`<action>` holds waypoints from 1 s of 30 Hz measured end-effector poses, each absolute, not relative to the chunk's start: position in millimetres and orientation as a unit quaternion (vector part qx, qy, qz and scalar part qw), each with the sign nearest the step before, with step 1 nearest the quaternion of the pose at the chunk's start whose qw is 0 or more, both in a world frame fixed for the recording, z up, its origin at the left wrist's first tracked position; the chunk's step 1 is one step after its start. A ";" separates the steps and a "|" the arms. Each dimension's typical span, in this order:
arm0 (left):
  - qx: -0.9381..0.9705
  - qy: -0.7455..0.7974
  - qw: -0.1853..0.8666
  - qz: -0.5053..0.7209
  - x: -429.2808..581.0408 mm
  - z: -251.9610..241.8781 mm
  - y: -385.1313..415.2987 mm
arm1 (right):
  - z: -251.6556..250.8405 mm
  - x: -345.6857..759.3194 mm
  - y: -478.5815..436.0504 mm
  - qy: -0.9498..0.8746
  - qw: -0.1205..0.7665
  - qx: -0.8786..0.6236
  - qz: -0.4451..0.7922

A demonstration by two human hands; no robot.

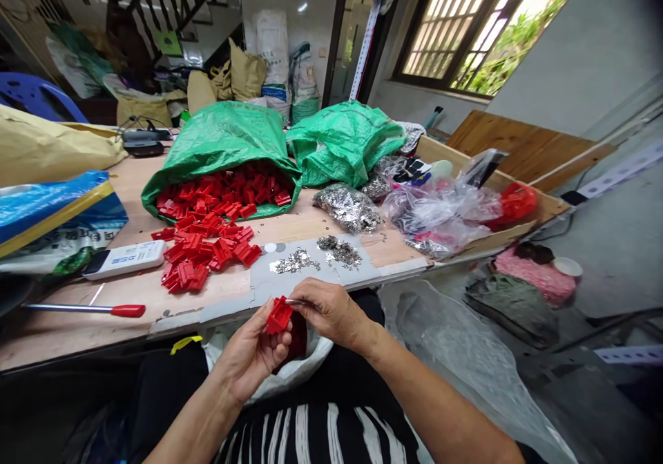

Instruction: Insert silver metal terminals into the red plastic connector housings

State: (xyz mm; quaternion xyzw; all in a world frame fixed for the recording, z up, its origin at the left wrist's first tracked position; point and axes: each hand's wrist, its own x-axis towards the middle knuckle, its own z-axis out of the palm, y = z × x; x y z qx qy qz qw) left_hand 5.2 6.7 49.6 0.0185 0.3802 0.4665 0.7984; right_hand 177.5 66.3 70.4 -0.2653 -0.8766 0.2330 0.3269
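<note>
Between the thumb and fingers of my left hand (pixel 253 353) is a small red plastic part (pixel 280 314), its hollow side facing up. My right hand (pixel 334 312) pinches a slim, tweezers-like metal tool (pixel 301 303), its tip at the red part's upper right edge. Both hands are in front of the table edge, over an open white sack (pixel 318 353) in my lap. Just beyond them, small flat metal pieces (pixel 295 262) and a darker heap of metal pieces (pixel 339 251) lie on a grey mat (pixel 259 284). Loose red parts (pixel 207 250) are piled to the left.
A green woven sack (pixel 222 132) spills red parts onto the table. Beside it are another green sack (pixel 347 136), a clear bag of metal pieces (pixel 349 208) and a box (pixel 539 208) of plastic bags. A red-tipped rod (pixel 127 310) and white device (pixel 127 258) lie left.
</note>
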 end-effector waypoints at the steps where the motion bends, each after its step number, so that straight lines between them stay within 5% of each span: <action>1: 0.022 0.381 0.799 0.465 5.2 49.4 6.6 | 70.3 177.9 66.5 -0.880 0.324 -0.261 0.229; 13: 0.037 0.385 0.809 0.444 6.6 49.0 8.0 | 71.2 181.2 66.6 -0.875 0.291 -0.279 0.268; 25: 0.063 0.407 0.795 0.444 8.4 48.8 7.7 | 61.9 181.9 65.5 -0.671 0.276 -0.389 0.568; 30: 0.120 0.401 0.799 0.432 10.4 48.6 3.8 | 55.5 182.5 66.6 -0.670 0.280 -0.344 0.595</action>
